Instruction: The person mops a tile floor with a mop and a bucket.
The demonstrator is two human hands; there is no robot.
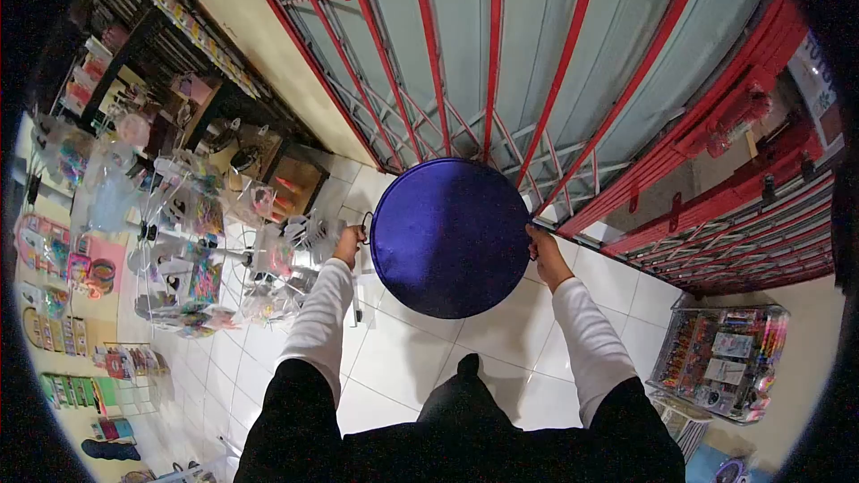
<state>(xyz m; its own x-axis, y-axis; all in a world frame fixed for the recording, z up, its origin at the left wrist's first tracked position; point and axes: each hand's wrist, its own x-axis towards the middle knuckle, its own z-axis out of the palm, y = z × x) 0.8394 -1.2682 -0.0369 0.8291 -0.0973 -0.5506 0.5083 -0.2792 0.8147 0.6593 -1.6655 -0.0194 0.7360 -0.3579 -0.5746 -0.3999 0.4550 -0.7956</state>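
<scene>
A large round blue container, its smooth dark top facing up at me, is between my two hands in front of the red gate. My left hand is closed around a thin dark handle on its left side. On the opposite side my right hand grips the container's edge, fingers curled in and partly hidden. Both arms reach forward in white sleeves under black. Beneath the container, its sides are hidden by the round top.
A red folding metal gate stands ahead against grey-green shutters. To my left hangs a rack of plastic-wrapped small goods, close to my left arm. A wire basket of packaged items is at the right. White tiles cover the floor.
</scene>
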